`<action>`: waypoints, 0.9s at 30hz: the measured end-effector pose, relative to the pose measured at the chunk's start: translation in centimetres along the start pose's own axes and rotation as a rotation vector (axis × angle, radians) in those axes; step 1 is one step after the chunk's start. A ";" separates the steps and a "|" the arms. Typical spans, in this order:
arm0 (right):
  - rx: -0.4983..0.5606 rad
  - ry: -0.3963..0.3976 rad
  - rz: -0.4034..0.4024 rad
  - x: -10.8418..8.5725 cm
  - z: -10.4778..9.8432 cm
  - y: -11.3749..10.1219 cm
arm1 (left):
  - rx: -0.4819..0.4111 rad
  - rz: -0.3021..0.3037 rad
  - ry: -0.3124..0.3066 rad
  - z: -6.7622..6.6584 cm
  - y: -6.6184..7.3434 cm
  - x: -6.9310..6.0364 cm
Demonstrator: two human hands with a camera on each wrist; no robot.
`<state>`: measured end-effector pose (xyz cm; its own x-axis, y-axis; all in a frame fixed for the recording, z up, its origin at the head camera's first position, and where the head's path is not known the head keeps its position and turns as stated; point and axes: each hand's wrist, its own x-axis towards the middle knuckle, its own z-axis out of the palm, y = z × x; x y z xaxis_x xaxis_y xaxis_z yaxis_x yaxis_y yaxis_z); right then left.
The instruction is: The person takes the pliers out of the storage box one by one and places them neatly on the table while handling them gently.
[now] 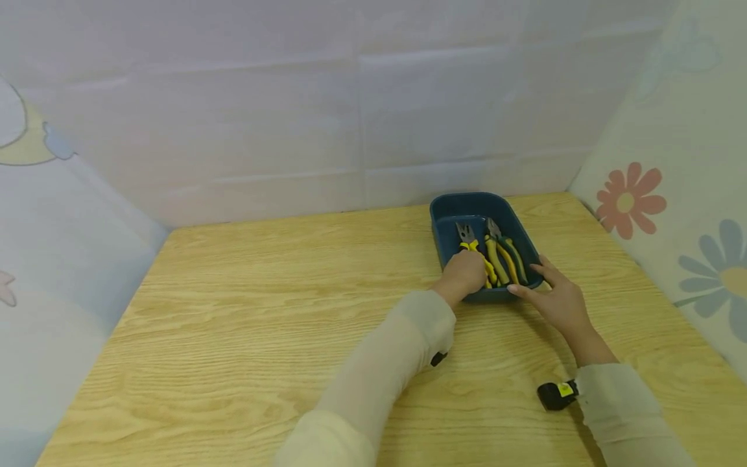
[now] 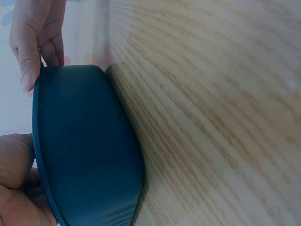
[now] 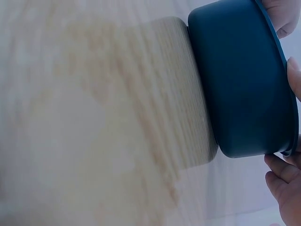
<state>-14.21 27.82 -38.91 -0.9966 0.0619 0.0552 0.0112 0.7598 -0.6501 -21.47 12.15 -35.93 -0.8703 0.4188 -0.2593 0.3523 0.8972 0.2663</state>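
Observation:
A dark blue tray (image 1: 496, 296) stands on the table toward the back right. Inside it, pliers with a grey toothed nose and yellow-and-black handles (image 1: 466, 233) lie under my left hand (image 1: 463, 271), whose fingers curl round their handles. Beside them lie pliers with yellow and green handles (image 1: 497, 258); how many pairs is unclear. My right hand (image 1: 557, 299) holds the tray's near right corner, thumb at the near rim and fingers along the right side. In the left wrist view, the tray's wall (image 2: 89, 136) hides the pliers. The right wrist view shows the right hand (image 3: 288, 186) against the tray.
The wood-grain table (image 1: 245, 324) stretches to the left and front of the tray. A pale sheet (image 1: 292, 123) hangs behind the back edge, and a flower-printed wall (image 1: 688, 214) borders the right. A black wrist camera (image 1: 556, 395) sits by the right sleeve.

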 end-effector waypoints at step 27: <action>0.000 0.029 -0.008 0.0 0.1 -0.1 | 0.036 -0.104 0.071 0.5 1.0 0.6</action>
<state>-14.18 27.72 -38.93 -0.9938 0.0747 0.0819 0.0036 0.7600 -0.6499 -21.42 13.39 -36.28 -0.9243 0.3138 -0.2170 0.2705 0.9401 0.2073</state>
